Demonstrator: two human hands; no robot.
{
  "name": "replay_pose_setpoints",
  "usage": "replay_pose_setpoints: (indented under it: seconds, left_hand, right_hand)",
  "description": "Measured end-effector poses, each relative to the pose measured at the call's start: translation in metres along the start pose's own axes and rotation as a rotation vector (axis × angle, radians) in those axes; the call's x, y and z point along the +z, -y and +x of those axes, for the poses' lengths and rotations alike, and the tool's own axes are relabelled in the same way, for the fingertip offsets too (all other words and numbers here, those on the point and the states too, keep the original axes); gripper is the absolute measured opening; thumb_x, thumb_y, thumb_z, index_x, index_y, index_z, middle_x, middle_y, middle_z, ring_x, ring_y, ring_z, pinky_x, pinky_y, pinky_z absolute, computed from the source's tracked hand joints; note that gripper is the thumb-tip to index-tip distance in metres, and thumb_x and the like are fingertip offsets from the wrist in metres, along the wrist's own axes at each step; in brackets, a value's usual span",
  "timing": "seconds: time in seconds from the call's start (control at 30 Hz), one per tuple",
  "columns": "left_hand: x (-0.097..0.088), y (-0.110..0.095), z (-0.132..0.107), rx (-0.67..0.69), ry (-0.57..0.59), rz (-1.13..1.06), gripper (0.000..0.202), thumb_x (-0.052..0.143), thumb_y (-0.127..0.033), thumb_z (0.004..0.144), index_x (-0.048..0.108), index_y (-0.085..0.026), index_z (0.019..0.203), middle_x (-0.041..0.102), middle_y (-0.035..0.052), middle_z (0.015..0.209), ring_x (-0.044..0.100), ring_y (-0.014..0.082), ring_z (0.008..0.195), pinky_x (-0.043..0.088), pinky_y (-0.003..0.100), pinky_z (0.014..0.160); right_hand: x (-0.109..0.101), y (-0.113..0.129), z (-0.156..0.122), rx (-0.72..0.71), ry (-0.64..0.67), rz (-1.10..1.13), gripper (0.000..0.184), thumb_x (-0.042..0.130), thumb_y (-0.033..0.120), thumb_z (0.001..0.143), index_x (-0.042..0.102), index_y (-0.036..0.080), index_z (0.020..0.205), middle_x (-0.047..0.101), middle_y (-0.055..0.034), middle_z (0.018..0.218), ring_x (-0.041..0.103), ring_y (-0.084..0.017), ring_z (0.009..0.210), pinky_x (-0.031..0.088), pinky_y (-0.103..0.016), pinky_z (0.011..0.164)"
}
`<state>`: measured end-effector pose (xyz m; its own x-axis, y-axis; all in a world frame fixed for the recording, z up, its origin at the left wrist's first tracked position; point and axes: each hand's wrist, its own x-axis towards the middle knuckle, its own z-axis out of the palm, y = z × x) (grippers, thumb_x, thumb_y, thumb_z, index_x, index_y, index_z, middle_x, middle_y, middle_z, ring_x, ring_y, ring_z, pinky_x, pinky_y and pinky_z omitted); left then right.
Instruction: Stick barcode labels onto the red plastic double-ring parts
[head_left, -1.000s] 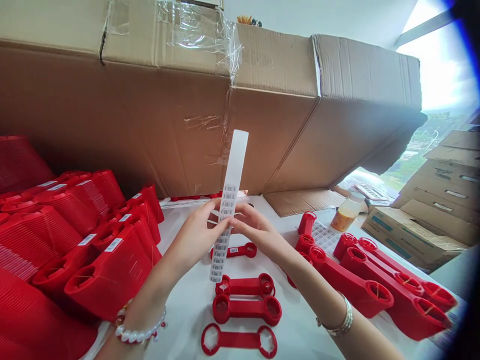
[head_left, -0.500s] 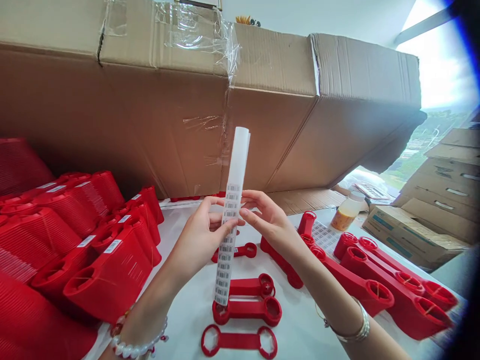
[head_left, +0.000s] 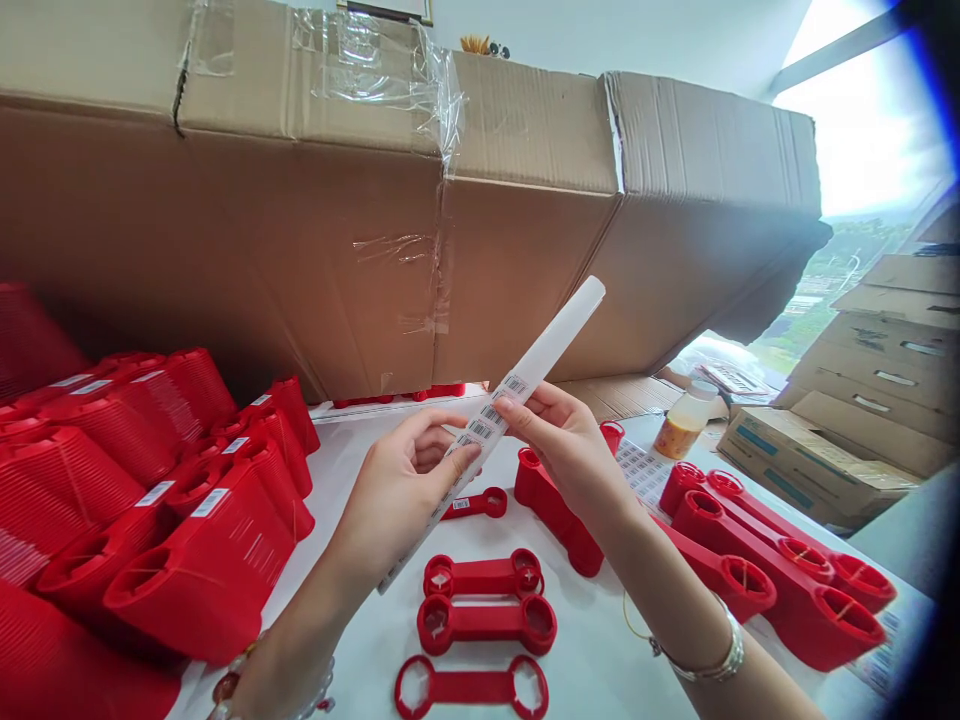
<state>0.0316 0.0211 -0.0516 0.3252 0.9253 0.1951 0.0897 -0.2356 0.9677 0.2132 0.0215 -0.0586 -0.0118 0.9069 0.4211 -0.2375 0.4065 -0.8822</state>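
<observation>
A rolled sheet of barcode labels (head_left: 553, 338) slants up to the right above the table. My left hand (head_left: 416, 465) is closed on its lower part, the thumb lying across the printed rows. Higher up the roll, my right hand (head_left: 559, 440) pinches it between thumb and fingers. Below the hands lie red plastic pieces with a ring at each end: a single flat piece (head_left: 472, 687), a thicker one (head_left: 487, 625) and another just behind (head_left: 484, 577). Behind the roll, a red piece (head_left: 480, 503) bears a small white label.
Stacks of red pieces (head_left: 217, 540), several labelled, fill the left side. More red bundles (head_left: 780, 570) lie at right, by a flat label sheet (head_left: 641, 470) and a jar (head_left: 686, 420). A large cardboard box (head_left: 315, 260) stands behind; cartons (head_left: 817, 460) stand far right.
The rolled label sheet has turned from nearly upright to slanting right. My right hand now grips its upper part, while the left stays on its lower part. The view has shifted slightly.
</observation>
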Motion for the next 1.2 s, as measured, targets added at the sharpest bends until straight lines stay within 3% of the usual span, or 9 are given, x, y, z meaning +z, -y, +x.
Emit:
replay_pose_setpoints:
  seconds: [0.1, 0.2, 0.37, 0.6, 0.77, 1.07, 1.2]
  left_hand:
    - [0.001, -0.006, -0.003, -0.045, 0.006, -0.003, 0.042, 0.075, -0.047, 0.088, 0.062, -0.029, 0.123, 0.073, -0.0031, 0.081, 0.065, 0.0144, 0.063, 0.047, 0.024, 0.055]
    - [0.000, -0.012, -0.004, -0.067, 0.051, -0.029, 0.044, 0.073, -0.048, 0.089, 0.058, -0.031, 0.127, 0.073, -0.0040, 0.080, 0.065, 0.0142, 0.061, 0.048, 0.024, 0.056]
    - [-0.004, -0.014, -0.004, -0.079, 0.051, -0.013, 0.042, 0.074, -0.047, 0.089, 0.058, -0.028, 0.122, 0.073, -0.0026, 0.083, 0.068, 0.0162, 0.063, 0.051, 0.027, 0.058]
    - [-0.004, -0.005, -0.002, 0.042, -0.029, 0.064, 0.032, 0.077, -0.041, 0.087, 0.057, -0.027, 0.107, 0.070, -0.0055, 0.080, 0.071, 0.0151, 0.076, 0.052, 0.024, 0.067]
    - [-0.003, -0.006, -0.002, -0.002, -0.002, 0.032, 0.032, 0.076, -0.041, 0.088, 0.056, -0.028, 0.108, 0.073, -0.0052, 0.085, 0.071, 0.0147, 0.079, 0.051, 0.022, 0.065]
    - [-0.005, -0.014, -0.005, -0.104, 0.084, -0.045, 0.040, 0.076, -0.048, 0.087, 0.052, -0.027, 0.111, 0.076, -0.0029, 0.085, 0.067, 0.0150, 0.068, 0.049, 0.023, 0.056]
    - [-0.008, -0.010, 0.000, -0.084, 0.144, -0.026, 0.042, 0.080, -0.048, 0.084, 0.058, -0.024, 0.110, 0.076, -0.0004, 0.095, 0.072, 0.0174, 0.085, 0.054, 0.026, 0.070]
  right_hand:
    - [0.001, -0.001, 0.000, 0.011, -0.049, 0.019, 0.023, 0.082, 0.040, 0.086, 0.077, 0.022, 0.099, 0.079, -0.0047, 0.101, 0.073, -0.021, 0.095, 0.060, -0.037, 0.090]
    - [0.002, -0.002, 0.000, 0.027, -0.078, 0.042, 0.025, 0.085, 0.040, 0.084, 0.078, 0.022, 0.099, 0.079, -0.0049, 0.102, 0.073, -0.021, 0.095, 0.060, -0.035, 0.089]
    - [-0.002, -0.002, 0.001, 0.031, -0.035, -0.008, 0.028, 0.082, 0.043, 0.085, 0.077, 0.022, 0.103, 0.079, -0.0057, 0.101, 0.074, -0.023, 0.095, 0.061, -0.037, 0.086]
    - [-0.002, 0.000, -0.001, 0.014, -0.022, -0.047, 0.023, 0.079, 0.040, 0.088, 0.078, 0.021, 0.100, 0.079, -0.0064, 0.101, 0.074, -0.024, 0.099, 0.061, -0.040, 0.090]
    - [0.003, -0.002, -0.002, -0.024, -0.094, -0.021, 0.019, 0.083, 0.038, 0.084, 0.077, 0.021, 0.092, 0.078, -0.0049, 0.094, 0.073, -0.022, 0.089, 0.062, -0.036, 0.078]
    - [0.001, -0.005, 0.001, 0.025, -0.120, -0.041, 0.030, 0.084, 0.046, 0.082, 0.078, 0.020, 0.095, 0.077, -0.0060, 0.093, 0.071, -0.023, 0.087, 0.059, -0.036, 0.079]
    - [-0.007, 0.001, 0.002, 0.012, -0.090, -0.041, 0.026, 0.083, 0.042, 0.085, 0.078, 0.021, 0.100, 0.078, -0.0055, 0.098, 0.072, -0.022, 0.091, 0.060, -0.033, 0.078]
